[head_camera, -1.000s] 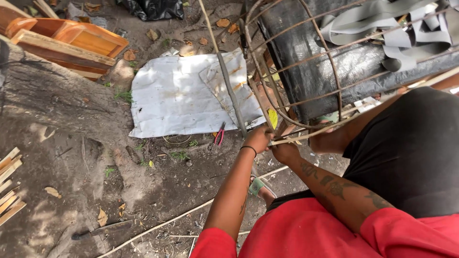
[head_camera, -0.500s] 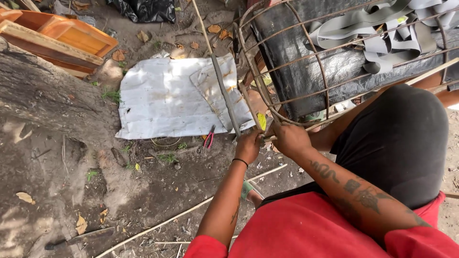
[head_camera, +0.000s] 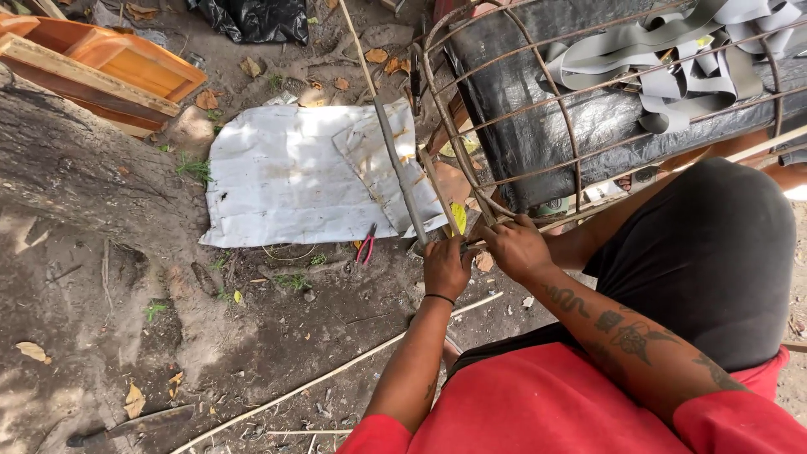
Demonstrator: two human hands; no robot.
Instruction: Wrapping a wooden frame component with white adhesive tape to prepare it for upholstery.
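Both hands closed at the bottom rim of a rusty wire frame

Left hand (head_camera: 445,267) curled tight round a thin grey rod (head_camera: 402,172) at the frame (head_camera: 504,134) base; right hand (head_camera: 514,245) pinched shut just beside it, on what cannot be told. Pliers (head_camera: 366,245) lying on the dirt by the white sheet (head_camera: 286,176) edge. Likely trouble: rod springing loose, or rusty wire ends scratching bare fingers

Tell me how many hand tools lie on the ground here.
2: red-handled pliers at the white sheet's lower edge, and a dark knife at bottom left. Others may be hidden.
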